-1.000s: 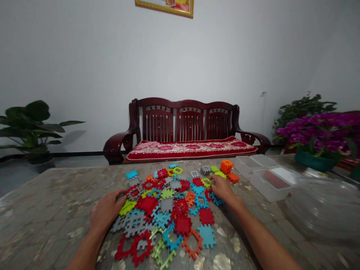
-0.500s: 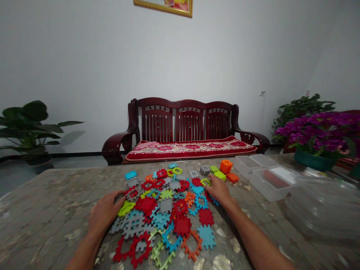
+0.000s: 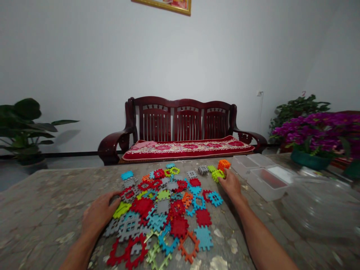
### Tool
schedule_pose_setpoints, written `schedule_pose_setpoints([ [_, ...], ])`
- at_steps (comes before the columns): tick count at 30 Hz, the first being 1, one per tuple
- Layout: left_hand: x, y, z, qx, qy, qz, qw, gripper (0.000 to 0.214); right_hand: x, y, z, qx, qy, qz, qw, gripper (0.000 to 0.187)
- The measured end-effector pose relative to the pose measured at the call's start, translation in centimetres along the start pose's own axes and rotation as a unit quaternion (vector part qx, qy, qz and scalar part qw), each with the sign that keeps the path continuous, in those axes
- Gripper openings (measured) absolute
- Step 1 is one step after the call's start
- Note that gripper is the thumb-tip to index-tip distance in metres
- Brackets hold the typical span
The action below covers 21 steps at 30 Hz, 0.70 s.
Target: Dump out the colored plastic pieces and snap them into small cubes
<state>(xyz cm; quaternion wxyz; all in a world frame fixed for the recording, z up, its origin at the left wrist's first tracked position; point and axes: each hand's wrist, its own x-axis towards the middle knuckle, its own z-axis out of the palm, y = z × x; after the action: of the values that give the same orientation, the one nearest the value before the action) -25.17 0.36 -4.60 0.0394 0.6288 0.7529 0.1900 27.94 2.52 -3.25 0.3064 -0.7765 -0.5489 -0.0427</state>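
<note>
A spread of flat interlocking plastic tiles (image 3: pixel 165 210) in red, blue, grey, green and orange covers the middle of the marble table (image 3: pixel 42 202). My left hand (image 3: pixel 98 214) rests palm down at the pile's left edge, fingers spread over a lime green tile (image 3: pixel 121 210) and a grey one. My right hand (image 3: pixel 231 184) reaches to the far right of the pile, fingers closed around a lime green tile (image 3: pixel 217 174) beside an assembled orange cube (image 3: pixel 224 164).
Clear plastic boxes (image 3: pixel 264 176) stand right of the tiles, with a clear bowl or lid (image 3: pixel 320 206) nearer. Purple flowers in a green pot (image 3: pixel 317 142) sit at the far right. A wooden bench with a red cushion (image 3: pixel 185 138) lies beyond the table; a leafy plant (image 3: pixel 25 131) stands left.
My right hand has moved from the middle right of the pile toward the far right, by the orange cube, and closed on a lime green tile. My left hand has stayed in place.
</note>
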Motion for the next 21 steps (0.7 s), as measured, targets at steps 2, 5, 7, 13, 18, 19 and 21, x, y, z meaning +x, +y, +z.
schedule_pose_setpoints([
  [2,0.0,0.0,0.0,0.000,0.001,-0.001,1.000,0.048,0.0,-0.2,0.0,-0.005,0.002,-0.007,1.000,0.053],
  [5,0.0,-0.1,0.0,-0.007,0.005,0.011,1.000,0.048,-0.3,-0.6,-0.1,-0.009,0.016,-0.015,1.000,0.049],
  [7,0.0,-0.1,0.0,-0.007,0.006,0.014,1.000,0.048,-0.9,-1.0,-0.1,0.018,0.031,-0.044,0.998,0.041],
  [13,-0.2,0.2,-0.1,0.004,0.019,0.007,1.000,0.045,-3.8,-3.7,1.6,0.162,-0.027,-0.148,0.975,0.035],
  [18,-0.5,0.8,-0.4,0.000,0.018,0.007,1.000,0.043,-5.4,-6.0,2.9,0.184,-0.142,-0.155,0.960,0.041],
  [19,-0.6,0.8,-0.5,-0.002,0.019,0.007,1.000,0.043,-5.6,-6.3,3.0,0.187,-0.158,-0.151,0.958,0.042],
  [21,-0.7,1.0,-0.6,-0.006,0.024,0.005,1.000,0.042,-6.0,-7.0,3.0,0.203,-0.186,-0.148,0.950,0.042],
])
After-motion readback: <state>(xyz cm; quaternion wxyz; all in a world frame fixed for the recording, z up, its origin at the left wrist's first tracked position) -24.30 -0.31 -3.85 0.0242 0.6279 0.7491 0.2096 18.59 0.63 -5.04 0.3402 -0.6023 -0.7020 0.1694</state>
